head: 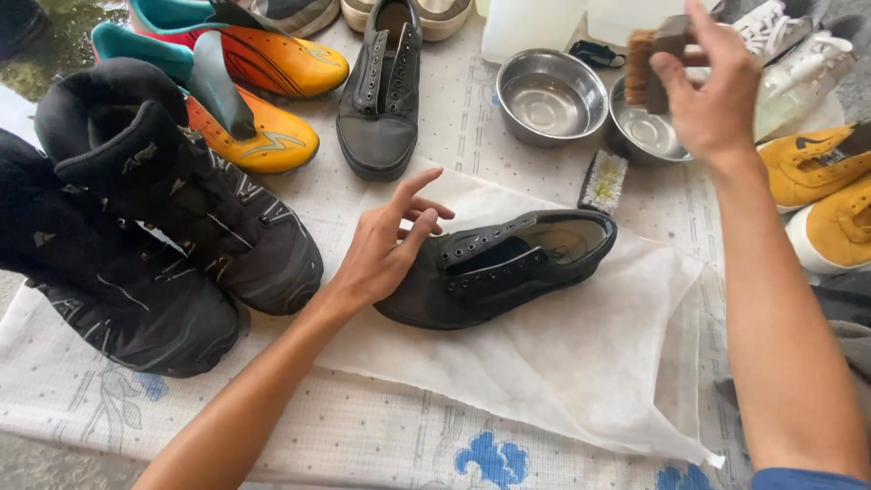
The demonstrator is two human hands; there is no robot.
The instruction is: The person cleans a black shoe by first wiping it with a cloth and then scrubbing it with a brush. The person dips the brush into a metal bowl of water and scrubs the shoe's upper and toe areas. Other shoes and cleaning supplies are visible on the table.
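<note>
A dark grey low sneaker (508, 268) without laces lies on a white cloth sheet (581, 363) in the middle. My left hand (386, 245) hovers over its toe end with fingers spread, holding nothing. My right hand (717, 91) is raised at the upper right and grips a brown bristle brush (649, 63) above a steel bowl (640, 136).
A second steel bowl (551, 95) and a small scrub brush (603, 181) sit behind the sneaker. Two big black boots (172, 218) stand left, orange cleats (263, 100) and another dark sneaker (381, 91) behind. Yellow sneakers (830, 195) and white shoes (798, 45) are right.
</note>
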